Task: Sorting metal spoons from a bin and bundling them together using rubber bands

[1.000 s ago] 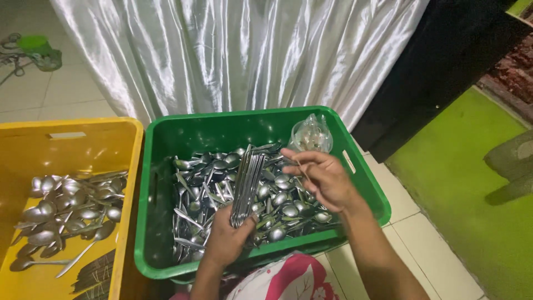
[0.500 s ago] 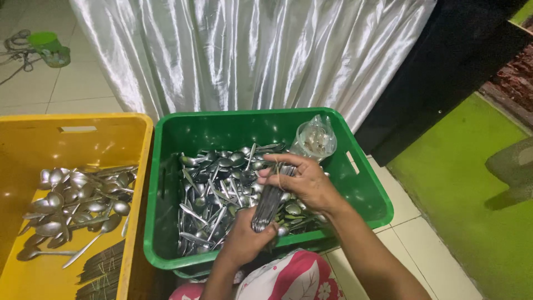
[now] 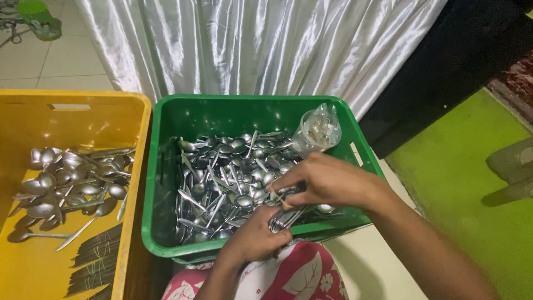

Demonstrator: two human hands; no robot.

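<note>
A: What do the hands have?

B: A bundle of spoons, plain silver metal, thin handles lying side by side. The left hand has its grip clamped round the bundle from below, at about 6 o'clock in the green crate. The right hand lies over the top of the same bundle, fingers curled down onto it, so its grip is closed on those spoons too.

A: And the rest of the cutlery?

B: The loose spoons fill the green crate's floor in a shiny tangle, bowls and handles crossing every way. Some bowls face up, some down. The held bundle sits just above that heap, touching it near the front wall.

A: Anything else in that crate?

B: A clear plastic bag at 2 o'clock, crumpled, against the back corner.

A: To the side?

B: At 9 o'clock, a yellow crate touching the green one. It holds a smaller pile of spoons, and dark bundles lie at its near end; I cannot tell what they are. Behind both hangs a white satin curtain.
</note>
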